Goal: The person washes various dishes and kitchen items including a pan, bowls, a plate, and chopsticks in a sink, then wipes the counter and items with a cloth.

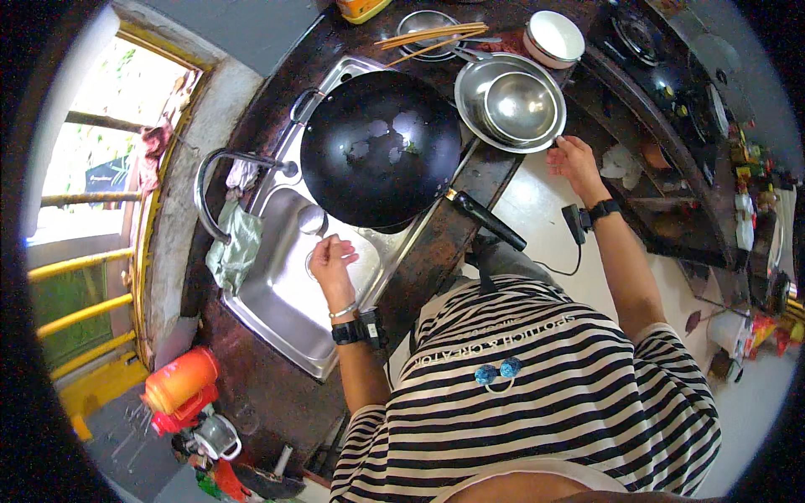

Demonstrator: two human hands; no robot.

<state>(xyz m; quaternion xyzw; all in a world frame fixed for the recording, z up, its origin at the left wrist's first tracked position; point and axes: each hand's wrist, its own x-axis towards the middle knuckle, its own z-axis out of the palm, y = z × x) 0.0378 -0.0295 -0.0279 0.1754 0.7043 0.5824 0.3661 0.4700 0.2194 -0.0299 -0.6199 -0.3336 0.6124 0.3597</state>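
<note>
My left hand (pixel 333 261) is over the stainless steel sink (pixel 283 245), its fingers loosely bent with nothing in them. A small round metal item (pixel 312 220) lies in the basin beyond it. A large black wok (pixel 377 157) rests over the far part of the sink. Shiny wet patches show on the wok, and its long black handle (pixel 487 220) points past the counter edge. My right hand (pixel 573 162) is at the rim of a wide steel basin (pixel 471 104); whether it grips the rim is unclear. Inside that basin sits a smaller steel bowl (pixel 521 107).
Chopsticks (pixel 434 34) lie across a metal bowl (pixel 427 53) at the back. White bowls (pixel 555 39) stand beside the basin. A curved faucet (pixel 204 179) has a green cloth (pixel 236 251) by its spout. Left are a barred window (pixel 88 264) and an orange container (pixel 182 377).
</note>
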